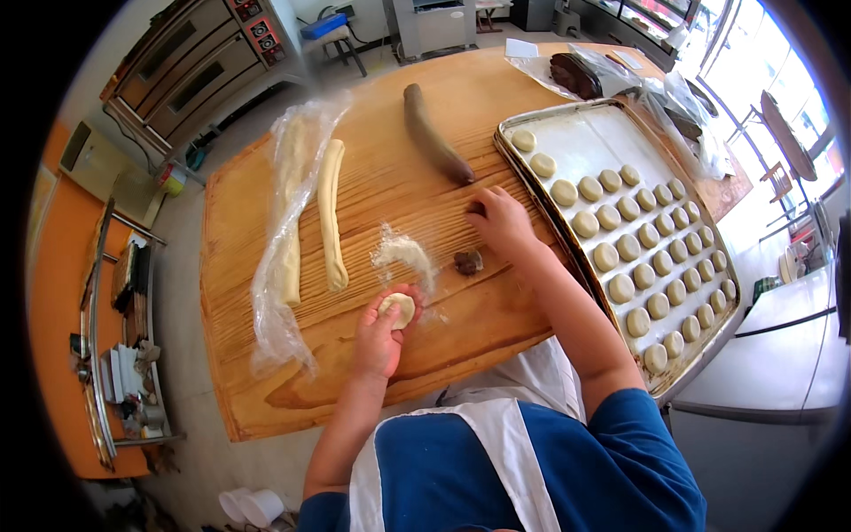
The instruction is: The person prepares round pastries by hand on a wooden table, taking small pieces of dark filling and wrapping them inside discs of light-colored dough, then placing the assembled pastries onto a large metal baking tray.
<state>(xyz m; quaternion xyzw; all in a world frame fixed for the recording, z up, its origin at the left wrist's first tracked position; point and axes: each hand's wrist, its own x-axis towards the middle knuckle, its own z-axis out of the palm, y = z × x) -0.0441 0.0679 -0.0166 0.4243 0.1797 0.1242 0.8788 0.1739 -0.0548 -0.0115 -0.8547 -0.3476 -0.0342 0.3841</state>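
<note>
A flat round of pale dough (397, 310) lies in my left hand (385, 326), with the thumb resting on it. My right hand (500, 221) is over the table with its fingers curled, near the lower end of a long brown roll of filling (432, 136); whether it holds anything is hidden. Below that hand a small dark lump of filling (468, 263) sits on the wood. A patch of white flour (404, 256) is spread just above my left hand. Further left lies a pale dough roll (332, 216), beside more dough under clear plastic wrap (282, 246).
At the right, a metal baking tray (592, 120) holds several rows of small round dough pieces (628, 247). Behind it on the wooden table (359, 372) are a dark brown block (575, 76) and plastic bags (685, 120). A metal rack (96, 346) stands left of the table.
</note>
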